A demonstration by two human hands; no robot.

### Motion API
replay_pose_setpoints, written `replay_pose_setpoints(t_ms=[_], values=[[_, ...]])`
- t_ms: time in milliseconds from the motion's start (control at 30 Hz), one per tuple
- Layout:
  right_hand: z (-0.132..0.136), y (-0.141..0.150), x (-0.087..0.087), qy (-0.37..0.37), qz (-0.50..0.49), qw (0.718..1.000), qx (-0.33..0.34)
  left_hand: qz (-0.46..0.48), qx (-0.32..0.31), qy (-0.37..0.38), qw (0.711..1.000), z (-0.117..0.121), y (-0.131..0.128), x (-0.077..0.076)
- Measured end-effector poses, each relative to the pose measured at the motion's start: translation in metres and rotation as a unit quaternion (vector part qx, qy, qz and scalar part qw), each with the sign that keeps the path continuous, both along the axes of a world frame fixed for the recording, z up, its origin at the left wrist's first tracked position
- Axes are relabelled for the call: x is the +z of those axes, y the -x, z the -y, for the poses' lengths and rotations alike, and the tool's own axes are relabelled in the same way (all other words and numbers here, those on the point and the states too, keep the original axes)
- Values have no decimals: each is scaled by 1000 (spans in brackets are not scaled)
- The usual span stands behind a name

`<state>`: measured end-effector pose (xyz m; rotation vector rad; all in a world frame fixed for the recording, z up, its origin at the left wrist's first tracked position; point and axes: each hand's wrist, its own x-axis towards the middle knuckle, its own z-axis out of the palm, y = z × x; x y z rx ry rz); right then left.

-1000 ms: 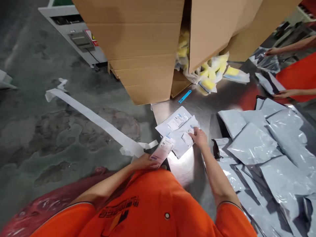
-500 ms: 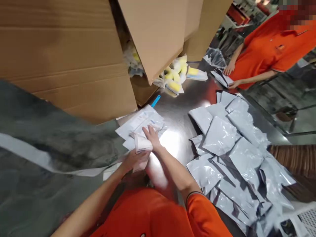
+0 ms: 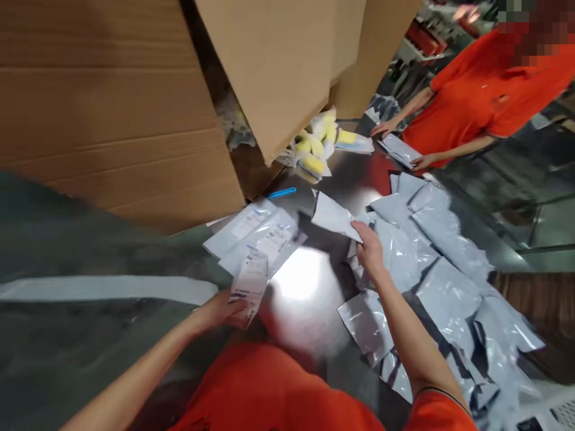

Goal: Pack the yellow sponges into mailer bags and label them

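My left hand (image 3: 220, 312) is closed on a strip of printed labels (image 3: 252, 272). Its upper end lies over flat, clear-faced bags with printed sheets (image 3: 238, 226) on the metal table. A long white paper band (image 3: 112, 288) runs leftward from beside that hand. Over on the right, my right hand (image 3: 372, 251) pinches the near corner of a white plastic mailing bag (image 3: 335, 215), held at the edge of a heap of similar mailing bags (image 3: 449, 293). A blue-handled tool (image 3: 282, 193) lies beyond the clear-faced bags; its kind is unclear.
Large cardboard boxes (image 3: 121, 120) stand at the left and back. Yellow items in clear wrapping (image 3: 312, 152) spill out beneath a flap. Across the table (image 3: 309, 323), a co-worker in an orange shirt (image 3: 476, 102) handles another white bag (image 3: 399, 149). A white perforated crate (image 3: 563, 413) sits at lower right.
My hands have parted: the right one moved right to the heap with a white mailing bag, while the left stayed low with the label strip, now spread flat. The blue-handled tool has turned.
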<state>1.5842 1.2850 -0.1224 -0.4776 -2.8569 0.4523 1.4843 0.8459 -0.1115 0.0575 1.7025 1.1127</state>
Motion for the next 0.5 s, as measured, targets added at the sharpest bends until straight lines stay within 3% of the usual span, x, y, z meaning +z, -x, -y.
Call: replay_pose_setpoints(t_ms=[67, 167, 267, 333, 367, 400, 500], values=[[49, 3, -6, 15, -16, 991, 134, 0, -10, 17, 1000, 18, -17, 22], [119, 0, -22, 35, 112, 959, 257, -4, 2, 20, 1000, 48, -42, 51], [165, -5, -25, 109, 219, 936, 254, -36, -40, 7, 999, 69, -67, 71], [181, -7, -12, 234, 170, 931, 221, -37, -81, 0, 996, 75, -82, 80], [188, -8, -2, 321, 132, 912, 217, -27, -94, -5, 995, 75, -88, 82], [194, -9, 9, 415, 108, 874, 228, -14, -100, -13, 995, 75, -94, 84], [211, -19, 41, 633, 158, 694, 305, 13, -72, -57, 996, 72, -110, 83]])
